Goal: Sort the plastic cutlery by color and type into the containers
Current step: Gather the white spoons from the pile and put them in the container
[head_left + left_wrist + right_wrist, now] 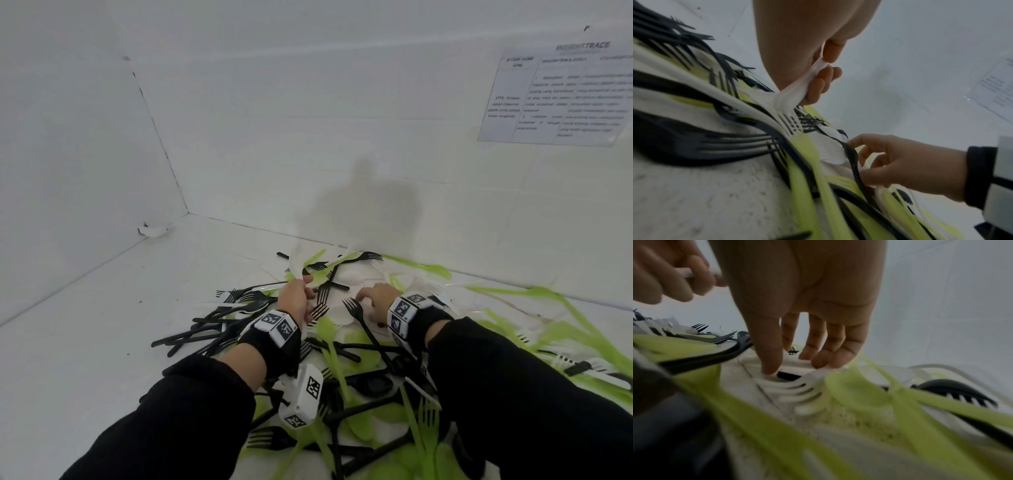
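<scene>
While the left hand (297, 297) pinches white cutlery (795, 92), the right hand's (376, 295) loose fingers touch the pile (342, 356).

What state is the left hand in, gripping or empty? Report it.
Gripping. The left hand pinches white cutlery between thumb and fingers, lifted above the pile.

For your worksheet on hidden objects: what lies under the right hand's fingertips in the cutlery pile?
The right hand reaches down onto white forks lying among green cutlery and black forks. A dark gap shows beneath them; what lies deeper is covered.
</scene>
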The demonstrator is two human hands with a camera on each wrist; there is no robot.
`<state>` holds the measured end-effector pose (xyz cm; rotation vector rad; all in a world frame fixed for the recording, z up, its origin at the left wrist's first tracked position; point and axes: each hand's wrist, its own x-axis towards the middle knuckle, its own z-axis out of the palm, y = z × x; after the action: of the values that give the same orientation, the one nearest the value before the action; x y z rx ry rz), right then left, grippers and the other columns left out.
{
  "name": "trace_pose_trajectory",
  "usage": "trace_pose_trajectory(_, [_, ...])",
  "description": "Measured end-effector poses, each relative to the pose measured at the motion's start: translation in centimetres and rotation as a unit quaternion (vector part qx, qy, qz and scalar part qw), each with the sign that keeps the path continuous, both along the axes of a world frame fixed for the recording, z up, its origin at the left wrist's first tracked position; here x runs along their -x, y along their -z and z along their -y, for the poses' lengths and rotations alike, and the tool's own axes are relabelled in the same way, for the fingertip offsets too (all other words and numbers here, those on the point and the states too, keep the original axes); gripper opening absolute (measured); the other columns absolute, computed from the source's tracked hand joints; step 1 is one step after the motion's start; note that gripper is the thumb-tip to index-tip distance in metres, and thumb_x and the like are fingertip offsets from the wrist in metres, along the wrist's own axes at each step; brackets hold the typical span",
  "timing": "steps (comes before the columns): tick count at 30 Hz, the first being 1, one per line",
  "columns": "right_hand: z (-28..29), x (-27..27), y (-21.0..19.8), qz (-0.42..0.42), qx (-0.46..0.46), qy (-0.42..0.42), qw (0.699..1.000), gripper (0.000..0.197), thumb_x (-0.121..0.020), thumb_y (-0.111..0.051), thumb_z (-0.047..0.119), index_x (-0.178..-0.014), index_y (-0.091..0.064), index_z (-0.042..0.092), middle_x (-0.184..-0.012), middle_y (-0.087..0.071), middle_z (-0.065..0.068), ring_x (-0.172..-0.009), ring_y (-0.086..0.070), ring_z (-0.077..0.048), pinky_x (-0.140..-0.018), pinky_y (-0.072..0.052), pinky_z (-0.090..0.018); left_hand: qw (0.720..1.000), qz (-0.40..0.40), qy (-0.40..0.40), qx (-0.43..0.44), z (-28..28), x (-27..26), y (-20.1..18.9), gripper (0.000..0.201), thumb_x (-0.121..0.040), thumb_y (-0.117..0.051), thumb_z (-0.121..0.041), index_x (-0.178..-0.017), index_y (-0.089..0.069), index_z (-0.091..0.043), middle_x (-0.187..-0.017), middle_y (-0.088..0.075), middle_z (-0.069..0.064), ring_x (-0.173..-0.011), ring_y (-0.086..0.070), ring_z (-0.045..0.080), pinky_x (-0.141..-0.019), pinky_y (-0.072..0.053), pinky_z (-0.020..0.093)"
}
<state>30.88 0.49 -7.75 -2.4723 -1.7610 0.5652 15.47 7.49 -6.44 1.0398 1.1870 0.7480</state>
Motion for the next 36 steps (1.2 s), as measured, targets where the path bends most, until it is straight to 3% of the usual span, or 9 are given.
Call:
trace_pose_trajectory(5, [-0.3, -1.5, -1.1, -0.042, -0.139, 0.099, 0.985, 0.031, -0.095, -0.043, 0.015, -0.123, -0.054, 0.007, -0.107, -0.061, -0.015, -0.099, -0.056, -0.026, -0.086, -0.042, -0.027, 0.999, -0.024, 0.002, -0.035, 0.0, 0.5, 0.5, 0.026, -0.094, -0.031, -0.012, -0.102, -0.056, -0.013, -0.066, -0.037, -0.002, -0.031, -0.027, 0.007, -0.036, -0.019, 0.014])
trace_pose_trajectory(9, [-0.5, -2.5, -3.0, -0.17, -0.368, 0.181, 0.896, 0.02, -0.093, -0.044, 0.01, -0.097, -0.063, 0.017, -0.096, -0.059, -0.009, -0.087, -0.058, -0.022, -0.079, -0.042, -0.025, 0.997, -0.028, 0.006, -0.073, 0.3, 0.2, 0.7, 0.023, -0.096, -0.033, -0.014, -0.098, -0.056, -0.012, -0.069, -0.043, 0.0, -0.048, -0.032, 0.013, -0.044, -0.023, 0.02])
trace_pose_trajectory(12, [-0.5, -1.9, -5.0, -0.311, -0.429, 0.164, 0.832, 0.03, -0.095, -0.036, 0.002, -0.082, -0.053, 0.023, -0.078, -0.057, -0.005, -0.055, -0.059, -0.004, -0.055, -0.047, -0.013, 0.996, -0.025, 0.013, -0.081, 0.3, -0.3, 0.5, 0.024, -0.096, -0.033, -0.013, -0.091, -0.057, -0.012, -0.071, -0.048, 0.001, -0.053, -0.039, 0.014, -0.048, -0.029, 0.022])
trace_pose_trajectory(16, [-1.2, 0.3, -5.5, -0.245, -0.347, 0.091, 0.901, 0.021, -0.096, -0.038, 0.005, -0.102, -0.057, 0.012, -0.072, -0.055, -0.002, -0.046, -0.054, -0.007, -0.045, -0.041, -0.006, 0.991, 0.009, 0.125, -0.041, 0.8, -1.5, -0.3, 0.03, -0.097, -0.031, -0.011, -0.081, -0.055, -0.009, -0.073, -0.055, 0.006, -0.055, -0.05, 0.017, -0.053, -0.039, 0.024])
trace_pose_trajectory(19, [-2.0, 1.9, -4.1, -0.196, -0.336, 0.092, 0.917, 0.023, -0.093, -0.044, 0.005, -0.112, -0.055, 0.006, -0.086, -0.065, -0.013, -0.062, -0.063, -0.022, -0.057, -0.045, -0.015, 0.978, 0.038, 0.203, 0.029, 1.8, -1.9, -0.6, 0.031, -0.1, -0.027, -0.019, -0.086, -0.052, -0.008, -0.07, -0.055, 0.006, -0.038, -0.048, 0.015, -0.042, -0.039, 0.018])
trace_pose_trajectory(23, [-2.9, 2.5, -2.8, -0.243, -0.28, 0.166, 0.914, 0.03, -0.095, -0.046, 0.017, -0.123, -0.053, 0.007, -0.104, -0.065, -0.014, -0.097, -0.064, -0.033, -0.085, -0.048, -0.028, 0.984, 0.082, 0.145, 0.06, 2.2, -1.6, -0.3, 0.033, -0.099, -0.024, -0.019, -0.081, -0.051, -0.014, -0.052, -0.038, -0.003, -0.028, -0.023, 0.006, -0.037, -0.022, 0.008])
trace_pose_trajectory(26, [-3.1, 1.9, -1.5, -0.168, -0.156, 0.174, 0.958, 0.033, -0.097, -0.04, 0.017, -0.124, -0.055, 0.006, -0.127, -0.057, -0.013, -0.118, -0.053, -0.03, -0.1, -0.04, -0.031, 0.992, 0.089, 0.073, 0.054, 1.3, -0.5, 0.0, 0.03, -0.099, -0.027, -0.019, -0.083, -0.052, -0.015, -0.06, -0.036, -0.003, -0.027, -0.023, 0.005, -0.036, -0.022, 0.009])
trace_pose_trajectory(32, [-2.4, 2.9, 0.2, -0.057, 0.005, 0.04, 0.998, 0.035, -0.088, -0.056, 0.04, -0.113, -0.065, 0.017, -0.117, -0.064, -0.004, -0.111, -0.057, -0.023, -0.095, -0.045, -0.029, 1.0, 0.022, 0.012, -0.009, -0.6, 1.6, 0.4, 0.024, -0.1, -0.031, -0.019, -0.091, -0.053, -0.016, -0.072, -0.041, 0.0, -0.044, -0.03, 0.011, -0.036, -0.03, 0.014])
trace_pose_trajectory(36, [-2.9, 3.4, 0.6, -0.026, 0.019, 0.018, 0.999, 0.032, -0.086, -0.059, 0.033, -0.111, -0.062, 0.012, -0.118, -0.063, -0.007, -0.108, -0.058, -0.024, -0.092, -0.045, -0.029, 1.0, 0.011, -0.013, -0.02, -0.8, 2.1, 0.6, 0.02, -0.099, -0.032, -0.018, -0.101, -0.052, -0.014, -0.073, -0.042, -0.001, -0.048, -0.03, 0.011, -0.04, -0.027, 0.014])
